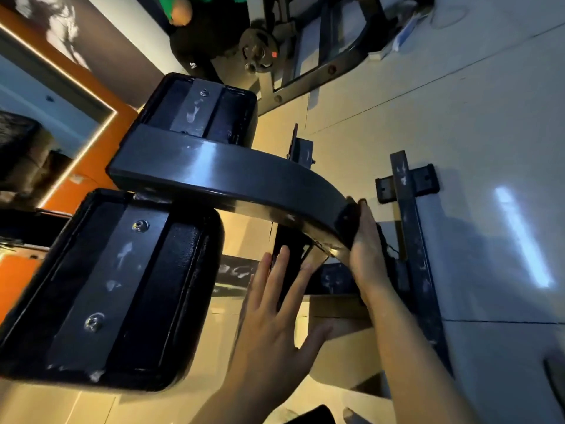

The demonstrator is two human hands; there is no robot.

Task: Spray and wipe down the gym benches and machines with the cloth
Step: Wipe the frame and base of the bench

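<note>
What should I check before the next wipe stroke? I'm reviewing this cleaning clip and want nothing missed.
1. Cloth at hand: ok, it shows dark beside the right hand.
2. Right hand on the beam: ok, it is at the beam's lower end.
3. Grip on the cloth: cannot tell, the hand hides it.
4. Left hand free: ok, it is open with fingers spread and holds nothing.
5. Spray bottle in reach: cannot tell, none is in view.
6. Pads clean underneath: not ok, pale marks show on their metal plates.
</note>
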